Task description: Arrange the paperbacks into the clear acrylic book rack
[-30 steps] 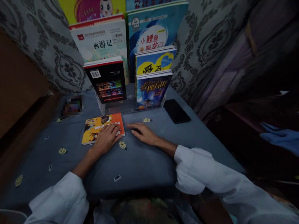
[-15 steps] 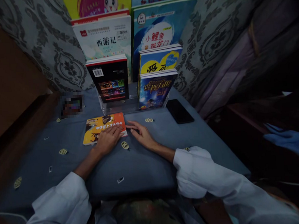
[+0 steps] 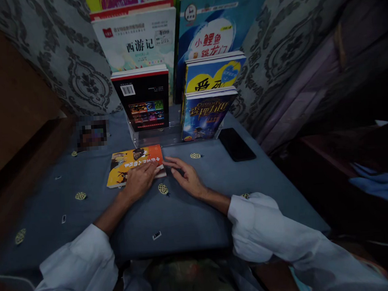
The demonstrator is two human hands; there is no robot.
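A yellow and orange book (image 3: 118,162) lies shut on the dark blue tablecloth (image 3: 193,225), its cover print upside down to me. My left hand (image 3: 141,180) rests flat on the book's near right part, fingers stretched out. Just right of the book, my right hand (image 3: 186,177) has its fingers extended, the tips beside the book's right edge; whether they touch it I cannot tell. Behind the book stands a clear rack (image 3: 147,139). It holds a black book (image 3: 143,91), a dark blue book (image 3: 208,113) and several larger ones behind.
A black phone (image 3: 236,144) lies right of the rack. At the back left is a blurred-out rectangular item (image 3: 91,134). Patterned curtain (image 3: 90,82) hangs behind the table, and a brown wooden panel (image 3: 11,96) rises on the left. Blue cloth (image 3: 379,185) lies off to the right.
The view has shifted slightly, so the rack and its books look a little larger and higher. Both hands stay in nearly the same place at the book.
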